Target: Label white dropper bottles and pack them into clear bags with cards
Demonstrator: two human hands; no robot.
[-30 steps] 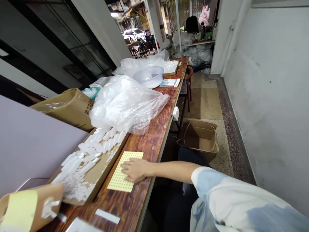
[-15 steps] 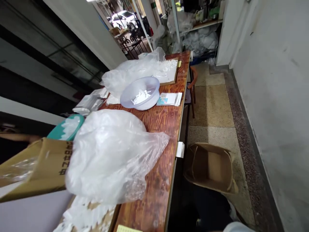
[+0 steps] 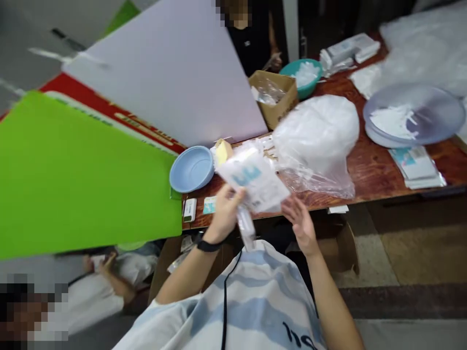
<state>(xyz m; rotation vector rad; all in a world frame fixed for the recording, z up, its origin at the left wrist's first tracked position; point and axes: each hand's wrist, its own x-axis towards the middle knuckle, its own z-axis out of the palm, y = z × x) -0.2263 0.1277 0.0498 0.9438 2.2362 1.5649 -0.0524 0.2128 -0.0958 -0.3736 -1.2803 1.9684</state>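
Since the earlier frame our view had swung round, and both hands had come up. Our left hand (image 3: 224,211) pinched a blurred plastic packet (image 3: 255,182) above the bench (image 3: 368,170) edge; our right hand (image 3: 299,223) hung open beside it. That one-handed grip looked loose, and we judged the packet could slip.

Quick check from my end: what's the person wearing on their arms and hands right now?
Both hands are bare, no gloves. The left hand has a black band, like a watch, on its wrist; the right hand and wrist carry nothing. The forearms are uncovered, and short sleeves of a white and pale blue striped shirt start near the elbows. A thin black cable runs down the shirt front.
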